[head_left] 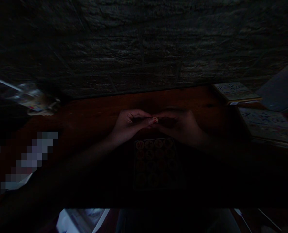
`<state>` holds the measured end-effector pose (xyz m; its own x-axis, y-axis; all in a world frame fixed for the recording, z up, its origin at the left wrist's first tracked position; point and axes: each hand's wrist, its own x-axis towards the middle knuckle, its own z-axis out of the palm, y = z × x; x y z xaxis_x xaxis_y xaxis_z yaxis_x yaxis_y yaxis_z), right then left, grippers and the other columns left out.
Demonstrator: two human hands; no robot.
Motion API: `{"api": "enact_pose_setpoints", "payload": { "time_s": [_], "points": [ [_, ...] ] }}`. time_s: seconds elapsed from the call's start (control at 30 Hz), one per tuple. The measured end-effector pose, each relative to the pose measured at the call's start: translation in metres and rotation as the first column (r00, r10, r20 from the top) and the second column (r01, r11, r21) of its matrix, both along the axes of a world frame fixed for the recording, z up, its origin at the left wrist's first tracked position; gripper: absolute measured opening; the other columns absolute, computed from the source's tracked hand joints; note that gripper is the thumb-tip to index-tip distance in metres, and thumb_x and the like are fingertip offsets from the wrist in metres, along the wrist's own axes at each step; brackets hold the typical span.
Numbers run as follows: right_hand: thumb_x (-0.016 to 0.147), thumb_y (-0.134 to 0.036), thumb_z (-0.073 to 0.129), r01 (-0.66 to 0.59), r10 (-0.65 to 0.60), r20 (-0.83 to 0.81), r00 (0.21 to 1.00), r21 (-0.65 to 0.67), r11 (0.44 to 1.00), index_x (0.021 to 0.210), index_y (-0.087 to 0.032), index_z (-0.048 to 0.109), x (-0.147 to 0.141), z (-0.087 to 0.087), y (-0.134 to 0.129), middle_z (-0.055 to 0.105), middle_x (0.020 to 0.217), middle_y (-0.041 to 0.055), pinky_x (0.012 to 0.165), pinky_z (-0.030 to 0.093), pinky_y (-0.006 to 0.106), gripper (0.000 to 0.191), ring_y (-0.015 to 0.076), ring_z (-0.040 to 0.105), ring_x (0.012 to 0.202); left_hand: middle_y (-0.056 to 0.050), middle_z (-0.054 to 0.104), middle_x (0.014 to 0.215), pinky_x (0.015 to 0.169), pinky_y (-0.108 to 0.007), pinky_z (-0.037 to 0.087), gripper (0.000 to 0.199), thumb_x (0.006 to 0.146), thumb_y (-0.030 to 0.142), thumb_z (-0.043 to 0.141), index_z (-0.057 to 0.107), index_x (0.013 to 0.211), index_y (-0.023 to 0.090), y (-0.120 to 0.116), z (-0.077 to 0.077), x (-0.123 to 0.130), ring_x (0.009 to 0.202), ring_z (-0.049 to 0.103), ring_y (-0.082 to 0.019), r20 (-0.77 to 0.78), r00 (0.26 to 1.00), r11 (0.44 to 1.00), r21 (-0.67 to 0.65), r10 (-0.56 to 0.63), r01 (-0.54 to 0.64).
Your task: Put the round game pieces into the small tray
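A small round piece with a red character on its face is pinched between the fingertips of both hands. My left hand grips it from the left, thumb against its edge. From the other side my right hand holds it, its fingers dim in shadow. Below the hands, a square tray bears rows of round pieces with red or dark characters. The lower rows are very dark and hard to make out.
Two flat printed boxes lie at the right. A clear plastic bag or cup stands at the left, near a blurred pale packet. A stone wall rises behind the wooden table. A white container shows at the bottom.
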<state>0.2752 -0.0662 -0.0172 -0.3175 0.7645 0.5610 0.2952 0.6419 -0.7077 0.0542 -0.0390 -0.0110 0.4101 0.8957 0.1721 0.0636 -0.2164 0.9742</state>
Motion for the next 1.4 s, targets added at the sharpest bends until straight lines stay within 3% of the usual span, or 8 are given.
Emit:
{"api": "enact_pose_setpoints", "payload": {
  "time_s": [0.13, 0.27, 0.4, 0.57, 0.7, 0.97, 1.2, 1.4],
  "points": [
    [0.087, -0.025, 0.080, 0.061, -0.068, 0.113, 0.991, 0.064, 0.996, 0.103, -0.026, 0.085, 0.003, 0.001, -0.003, 0.085, 0.102, 0.0034, 0.081, 0.060, 0.033, 0.017, 0.0212, 0.078, 0.088, -0.008, 0.086, 0.096, 0.076, -0.030, 0.069, 0.026, 0.080, 0.038, 0.094, 0.084, 0.093, 0.017, 0.000, -0.001, 0.001, 0.081, 0.082, -0.021, 0.008, 1.000, 1.000, 0.010, -0.001, 0.001],
    [0.084, -0.028, 0.082, 0.109, -0.103, 0.078, 0.992, -0.068, 0.992, 0.105, -0.023, 0.084, 0.009, 0.007, -0.004, 0.086, 0.101, 0.0039, 0.078, 0.063, 0.033, 0.022, 0.0225, 0.081, 0.086, -0.007, 0.084, 0.082, 0.068, -0.028, 0.067, 0.026, 0.086, 0.043, 0.086, 0.082, 0.087, 0.017, 0.001, 0.000, -0.001, 0.071, 0.080, -0.018, 0.102, 0.995, 1.000, -0.004, 0.021, -0.021],
    [0.084, -0.035, 0.085, 0.158, -0.151, 0.055, 0.987, -0.171, 0.973, 0.098, -0.023, 0.084, 0.016, 0.029, -0.007, 0.086, 0.099, 0.0045, 0.078, 0.066, 0.035, 0.018, 0.0234, 0.081, 0.085, -0.006, 0.079, 0.072, 0.054, -0.023, 0.059, 0.027, 0.089, 0.043, 0.080, 0.079, 0.079, 0.018, 0.004, 0.003, -0.007, 0.059, 0.073, -0.015, 0.137, 0.984, 0.991, 0.063, 0.112, -0.122],
    [0.081, -0.028, 0.087, 0.045, -0.001, 0.172, 0.985, -0.250, 0.967, 0.096, -0.026, 0.085, 0.019, 0.064, -0.030, 0.086, 0.095, 0.0029, 0.070, 0.066, 0.032, 0.015, 0.0225, 0.080, 0.079, -0.005, 0.074, 0.065, 0.050, -0.023, 0.053, 0.028, 0.091, 0.039, 0.075, 0.077, 0.073, 0.018, 0.009, 0.006, -0.012, 0.053, 0.067, -0.013, 0.165, 0.973, 0.970, 0.156, 0.162, -0.188],
    [0.077, -0.017, 0.085, 0.001, 0.109, 0.349, 0.931, -0.301, 0.954, 0.101, -0.028, 0.085, 0.021, 0.079, -0.065, 0.085, 0.095, 0.0013, 0.063, 0.064, 0.029, 0.026, 0.0215, 0.080, 0.077, -0.005, 0.072, 0.063, 0.049, -0.021, 0.051, 0.026, 0.092, 0.033, 0.072, 0.076, 0.072, 0.017, 0.012, 0.005, -0.012, 0.051, 0.065, -0.012, 0.168, 0.974, 0.967, 0.180, 0.152, -0.182],
    [0.073, -0.016, 0.092, -0.027, 0.198, 0.519, 0.832, -0.318, 0.948, 0.114, -0.032, 0.083, 0.034, 0.073, -0.112, 0.086, 0.103, 0.0016, 0.064, 0.064, 0.026, 0.044, 0.0218, 0.083, 0.082, -0.005, 0.073, 0.066, 0.050, -0.022, 0.052, 0.029, 0.095, 0.032, 0.070, 0.074, 0.072, 0.016, 0.013, 0.003, -0.011, 0.053, 0.065, -0.012, 0.173, 0.978, 0.970, 0.187, 0.121, -0.153],
    [0.073, -0.010, 0.087, -0.043, 0.202, 0.614, 0.763, -0.265, 0.963, 0.118, -0.032, 0.082, 0.031, 0.072, -0.114, 0.086, 0.111, 0.0030, 0.074, 0.067, 0.029, 0.050, 0.0240, 0.084, 0.089, -0.005, 0.073, 0.066, 0.050, -0.021, 0.051, 0.030, 0.097, 0.033, 0.070, 0.075, 0.073, 0.015, 0.015, 0.002, -0.013, 0.053, 0.065, -0.012, 0.175, 0.981, 0.975, 0.188, 0.086, -0.119],
    [0.077, -0.001, 0.077, -0.065, 0.162, 0.700, 0.696, -0.163, 0.984, 0.114, -0.029, 0.084, 0.027, 0.074, -0.115, 0.086, 0.110, 0.0036, 0.081, 0.068, 0.030, 0.047, 0.0237, 0.084, 0.094, -0.003, 0.072, 0.066, 0.050, -0.020, 0.051, 0.028, 0.097, 0.015, 0.062, 0.072, 0.071, 0.015, 0.013, 0.005, -0.011, 0.053, 0.064, -0.011, 0.149, 0.981, 0.981, 0.132, 0.125, -0.145]
  ]
}}
